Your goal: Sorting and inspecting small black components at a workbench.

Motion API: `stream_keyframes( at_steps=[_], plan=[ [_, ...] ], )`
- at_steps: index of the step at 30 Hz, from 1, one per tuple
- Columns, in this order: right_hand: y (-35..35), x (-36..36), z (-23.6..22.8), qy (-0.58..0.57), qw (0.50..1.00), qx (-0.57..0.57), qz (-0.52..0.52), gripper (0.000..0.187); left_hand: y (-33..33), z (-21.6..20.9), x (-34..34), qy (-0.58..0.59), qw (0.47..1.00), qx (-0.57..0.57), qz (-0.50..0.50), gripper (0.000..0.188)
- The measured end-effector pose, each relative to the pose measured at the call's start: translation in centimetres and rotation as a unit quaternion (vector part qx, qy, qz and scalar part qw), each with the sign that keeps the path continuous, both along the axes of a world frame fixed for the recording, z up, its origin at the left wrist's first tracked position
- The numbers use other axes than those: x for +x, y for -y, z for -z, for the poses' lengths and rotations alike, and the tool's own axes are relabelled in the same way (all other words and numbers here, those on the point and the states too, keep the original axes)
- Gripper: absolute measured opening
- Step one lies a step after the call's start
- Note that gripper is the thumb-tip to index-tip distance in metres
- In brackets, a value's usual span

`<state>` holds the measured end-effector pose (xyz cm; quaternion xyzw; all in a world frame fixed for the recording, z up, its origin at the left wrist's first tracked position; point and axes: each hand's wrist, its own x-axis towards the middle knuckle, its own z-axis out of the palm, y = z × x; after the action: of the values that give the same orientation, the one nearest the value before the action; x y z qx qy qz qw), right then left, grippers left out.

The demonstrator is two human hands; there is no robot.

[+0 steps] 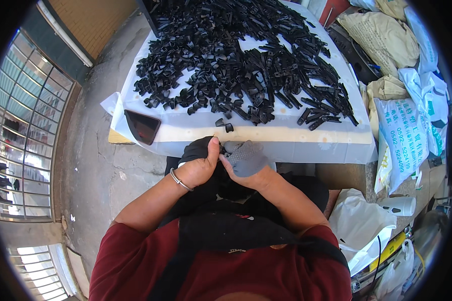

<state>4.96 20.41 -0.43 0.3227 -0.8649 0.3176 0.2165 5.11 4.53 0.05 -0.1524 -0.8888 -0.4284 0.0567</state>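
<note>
Just off the table's near edge, my two hands meet in front of my body. My left hand (200,159), in a black glove that leaves the thumb bare, is closed with the thumb pointing up. Against it presses my right hand (245,159), in a grey dotted glove, its fingers curled and bare thumb turned inward. Something small and dark shows between them, mostly hidden by the fingers. Beyond my hands, curved black plastic pieces (173,75) and long narrow black plastic strips (326,103) lie heaped on the table. Two loose curved pieces (229,127) sit closest to my hands.
A pale plastic sheet covers the table (306,150). At its left near corner rests a dark phone (143,126). Filled sacks (402,135) are piled along the right side, with a white bag (359,220) lower down. A barred window (27,120) stands at the left.
</note>
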Motion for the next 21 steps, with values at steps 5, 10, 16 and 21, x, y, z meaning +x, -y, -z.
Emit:
stream_keyframes(
  at_steps=[5,10,16,21],
  plan=[
    [0.1,0.0,-1.0,0.058,0.996,0.047,-0.043,0.029,0.4,-0.5,0.5,0.016,1.000,0.008,0.002,0.032],
    [0.1,-0.2,-3.0,0.064,0.990,0.123,-0.023,0.023,1.5,-1.8,0.4,0.284,0.948,0.141,-0.017,0.042],
    [0.1,-0.1,-1.8,-0.042,0.986,0.150,0.053,0.024,0.7,-0.3,-0.3,0.393,0.770,0.502,0.021,0.046],
    [-0.2,-0.4,-1.0,-0.038,0.995,0.084,0.036,0.024,1.1,0.1,-0.7,0.394,0.807,0.440,-0.009,0.053]
  ],
)
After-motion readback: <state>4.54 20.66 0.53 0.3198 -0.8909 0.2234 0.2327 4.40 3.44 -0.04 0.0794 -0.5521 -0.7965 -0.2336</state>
